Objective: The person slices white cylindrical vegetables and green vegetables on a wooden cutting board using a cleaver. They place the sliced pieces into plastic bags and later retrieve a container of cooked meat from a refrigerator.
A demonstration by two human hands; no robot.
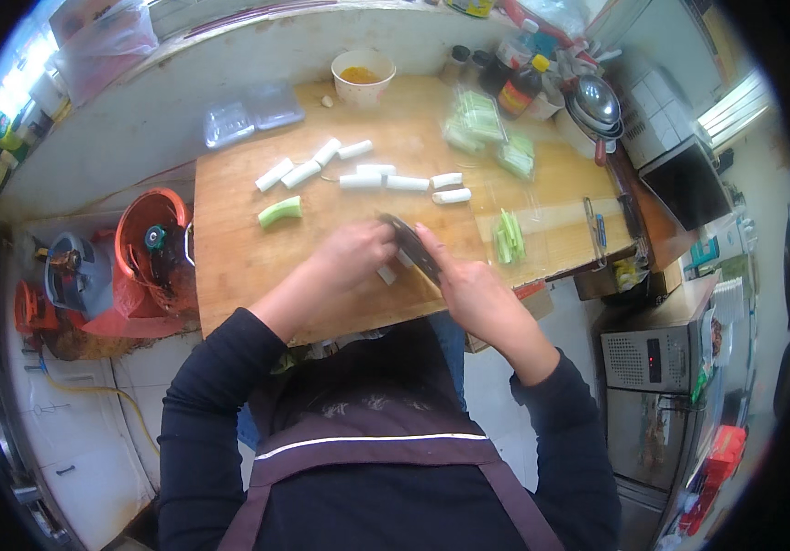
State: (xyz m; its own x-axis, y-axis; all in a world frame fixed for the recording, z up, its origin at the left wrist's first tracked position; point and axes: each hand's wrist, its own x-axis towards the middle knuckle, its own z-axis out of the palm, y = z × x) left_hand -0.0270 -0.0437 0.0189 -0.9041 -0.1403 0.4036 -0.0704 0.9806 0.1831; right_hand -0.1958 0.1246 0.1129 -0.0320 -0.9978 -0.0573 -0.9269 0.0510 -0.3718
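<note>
My right hand is closed on a dark-bladed kitchen knife, its index finger stretched along the blade. Against the blade's left end is my left hand, its fingers curled; whether they hold anything is hidden. White cut pieces lie under and beside the knife on the wooden board. Farther back on the board are several white vegetable sections in a loose row. A light green vegetable piece lies to their left. Green cut sticks lie on clear plastic at the right.
A paper bowl with yellow contents and clear plastic containers stand at the back. Bagged green pieces, a sauce bottle and stacked metal bowls are at the back right. An orange bucket is left of the board.
</note>
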